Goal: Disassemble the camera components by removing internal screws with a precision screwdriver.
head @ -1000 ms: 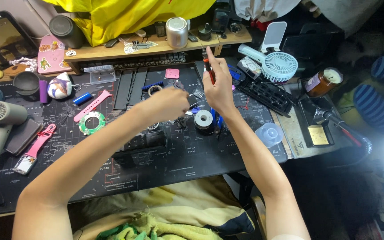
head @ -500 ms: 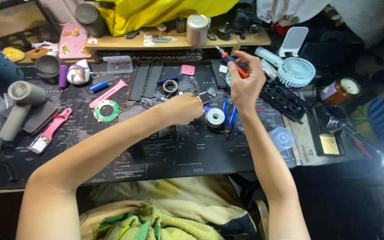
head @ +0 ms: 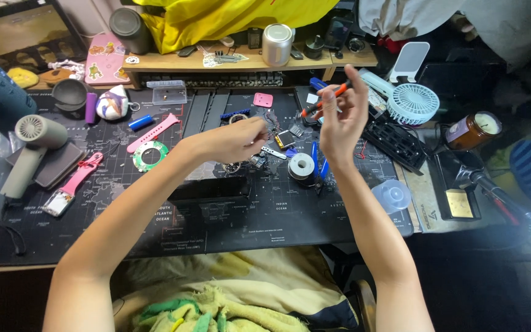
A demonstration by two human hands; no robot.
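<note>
My right hand (head: 341,120) is raised above the black desk mat (head: 216,215) and grips a slim orange and black screwdriver (head: 322,102) between the fingers, tip pointing left. My left hand (head: 236,139) rests low on the mat with its fingers closed over small metal parts near a little circuit module (head: 286,139); what it pinches is hidden. A roll of grey wire or tape (head: 302,166) lies just below my right hand, with blue-handled tools (head: 319,165) beside it.
A grey hair dryer (head: 27,150), pink watch straps (head: 152,131), a green ring (head: 150,155) and a clear box (head: 166,93) sit left. A white mini fan (head: 412,101), black keypad (head: 393,139), jar (head: 472,128) and soldering stand (head: 462,184) sit right. A wooden shelf (head: 235,61) holds a metal cup (head: 276,44).
My right hand has drawn the screwdriver down and nearer, turning it from upright to roughly level. My left hand stays on the small parts. The view has shifted.
</note>
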